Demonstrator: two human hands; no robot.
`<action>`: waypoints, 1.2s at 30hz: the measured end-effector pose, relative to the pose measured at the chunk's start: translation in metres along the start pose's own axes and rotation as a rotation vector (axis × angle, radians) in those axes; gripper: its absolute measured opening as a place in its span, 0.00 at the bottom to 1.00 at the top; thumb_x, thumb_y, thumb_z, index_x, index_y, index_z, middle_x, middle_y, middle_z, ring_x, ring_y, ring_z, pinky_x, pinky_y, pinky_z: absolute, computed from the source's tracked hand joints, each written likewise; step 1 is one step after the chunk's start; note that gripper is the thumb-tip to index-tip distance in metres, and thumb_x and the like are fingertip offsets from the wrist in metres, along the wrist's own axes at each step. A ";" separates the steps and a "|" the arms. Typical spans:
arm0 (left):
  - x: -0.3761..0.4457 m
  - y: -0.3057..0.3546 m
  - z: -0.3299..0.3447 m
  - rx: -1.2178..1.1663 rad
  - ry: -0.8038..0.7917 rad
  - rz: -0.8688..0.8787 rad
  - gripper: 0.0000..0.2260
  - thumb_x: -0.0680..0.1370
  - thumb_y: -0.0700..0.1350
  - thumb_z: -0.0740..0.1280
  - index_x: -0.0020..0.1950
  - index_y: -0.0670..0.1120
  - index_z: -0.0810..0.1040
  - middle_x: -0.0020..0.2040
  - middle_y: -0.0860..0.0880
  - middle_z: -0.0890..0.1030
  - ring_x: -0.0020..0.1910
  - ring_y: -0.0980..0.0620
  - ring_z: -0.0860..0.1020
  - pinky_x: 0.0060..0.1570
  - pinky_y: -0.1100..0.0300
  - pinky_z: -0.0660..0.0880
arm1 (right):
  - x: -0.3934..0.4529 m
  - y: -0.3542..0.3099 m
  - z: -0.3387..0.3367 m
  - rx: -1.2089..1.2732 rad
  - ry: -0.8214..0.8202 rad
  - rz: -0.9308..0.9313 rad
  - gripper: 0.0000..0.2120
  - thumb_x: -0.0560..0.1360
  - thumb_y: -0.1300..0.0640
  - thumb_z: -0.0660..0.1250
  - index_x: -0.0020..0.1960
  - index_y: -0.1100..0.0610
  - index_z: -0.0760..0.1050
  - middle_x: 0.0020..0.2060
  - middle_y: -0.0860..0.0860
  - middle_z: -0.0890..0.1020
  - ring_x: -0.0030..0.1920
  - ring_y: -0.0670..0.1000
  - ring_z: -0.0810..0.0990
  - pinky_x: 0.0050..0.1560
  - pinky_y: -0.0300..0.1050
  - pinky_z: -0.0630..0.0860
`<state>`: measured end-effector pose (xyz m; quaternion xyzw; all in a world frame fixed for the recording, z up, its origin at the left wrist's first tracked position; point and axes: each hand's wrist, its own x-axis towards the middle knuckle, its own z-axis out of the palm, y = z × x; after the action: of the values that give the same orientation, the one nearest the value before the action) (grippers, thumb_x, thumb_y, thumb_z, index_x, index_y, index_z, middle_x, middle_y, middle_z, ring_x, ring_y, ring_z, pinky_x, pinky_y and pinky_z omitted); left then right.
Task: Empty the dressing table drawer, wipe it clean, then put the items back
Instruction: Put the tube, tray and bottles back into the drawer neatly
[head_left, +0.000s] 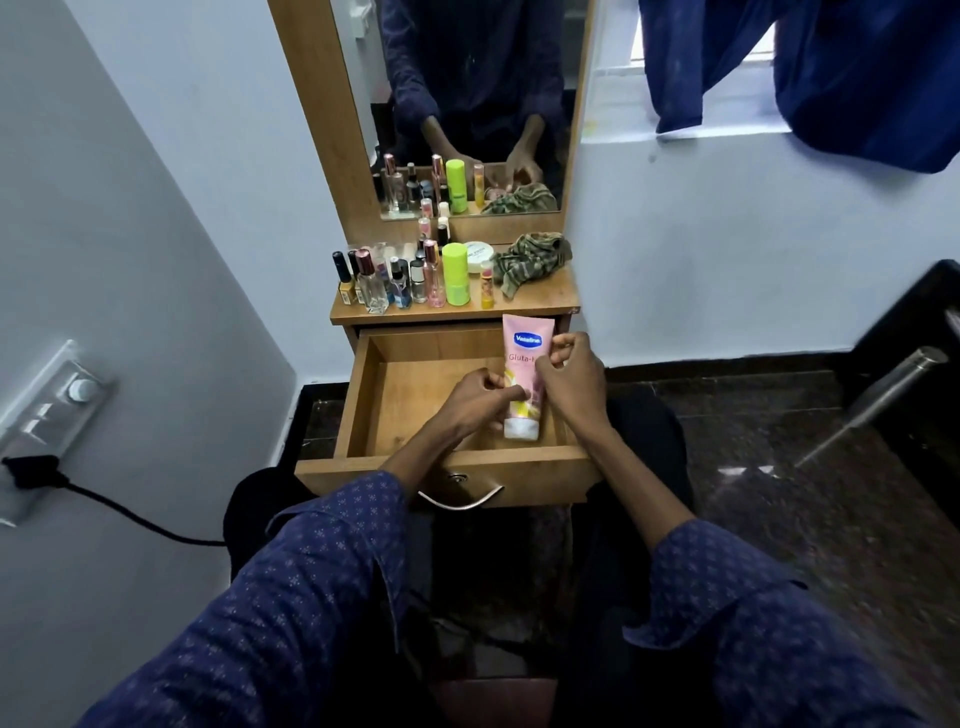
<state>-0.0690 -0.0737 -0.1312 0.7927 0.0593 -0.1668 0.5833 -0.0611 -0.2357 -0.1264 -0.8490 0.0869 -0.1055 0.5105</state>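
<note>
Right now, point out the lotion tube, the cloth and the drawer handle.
Lotion tube (524, 358): head view, on its pink front below the blue logo.
Cloth (530, 261): head view, middle of the crumpled green fabric.
Drawer handle (460, 502): head view, middle of the curved metal bar.

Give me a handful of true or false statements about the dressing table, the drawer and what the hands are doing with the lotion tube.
1. Both hands hold the pink lotion tube. True: the left hand and right hand grip it.
2. The drawer is closed. False: it is pulled open.
3. The crumpled cloth lies in the drawer. False: it lies on the tabletop.
4. A bright green bottle stands on the tabletop. True.
5. The tube's cap points toward the mirror. False: it points toward the person.
</note>
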 end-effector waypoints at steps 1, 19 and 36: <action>0.000 -0.002 -0.001 0.006 -0.005 -0.035 0.10 0.78 0.46 0.75 0.52 0.45 0.75 0.45 0.46 0.85 0.37 0.53 0.84 0.35 0.58 0.82 | 0.000 0.002 0.002 -0.035 -0.015 -0.030 0.14 0.76 0.56 0.75 0.55 0.54 0.72 0.50 0.48 0.81 0.50 0.45 0.81 0.43 0.41 0.79; 0.009 0.006 0.026 0.255 0.034 0.083 0.07 0.79 0.37 0.72 0.57 0.42 0.81 0.51 0.41 0.86 0.43 0.46 0.85 0.40 0.56 0.84 | 0.003 0.014 0.011 -0.381 -0.112 -0.174 0.10 0.72 0.63 0.78 0.52 0.54 0.87 0.56 0.51 0.83 0.55 0.53 0.79 0.55 0.54 0.82; 0.010 0.004 0.022 0.444 0.000 0.065 0.17 0.85 0.43 0.61 0.73 0.43 0.73 0.68 0.37 0.74 0.68 0.37 0.70 0.68 0.48 0.70 | -0.002 0.006 0.006 -0.366 -0.143 -0.190 0.11 0.75 0.61 0.74 0.57 0.54 0.87 0.54 0.51 0.87 0.58 0.53 0.80 0.64 0.54 0.78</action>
<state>-0.0626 -0.0962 -0.1371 0.9031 -0.0045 -0.1569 0.3996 -0.0614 -0.2328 -0.1348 -0.9372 -0.0123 -0.0752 0.3403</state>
